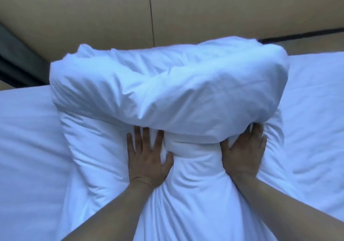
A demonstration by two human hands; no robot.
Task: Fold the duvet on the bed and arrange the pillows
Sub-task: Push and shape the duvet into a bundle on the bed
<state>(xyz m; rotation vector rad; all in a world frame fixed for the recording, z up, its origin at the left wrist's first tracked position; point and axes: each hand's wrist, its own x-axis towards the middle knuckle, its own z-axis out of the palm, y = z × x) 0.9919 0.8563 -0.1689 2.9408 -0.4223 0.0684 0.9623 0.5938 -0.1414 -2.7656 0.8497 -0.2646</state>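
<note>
Folding looks mostly done: flat left hand (pixel 149 159) and right hand (pixel 245 152) press the bulky white duvet bundle (pixel 167 91) at twelve o'clock; pillows unseen.

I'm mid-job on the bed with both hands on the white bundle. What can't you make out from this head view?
- Whether the white bundle is duvet or pillow: all white, soft focus.
- Right hand fingertips: tucked under the bundle's overhang.
- Left hand: fingertips partly under the same overhang.
- Any separate pillows: none distinguishable against the white sheet.
- Bed foot and sides: cut off by the frame edges.
- Behind the bundle: it blocks the base of the tan headboard.
</note>
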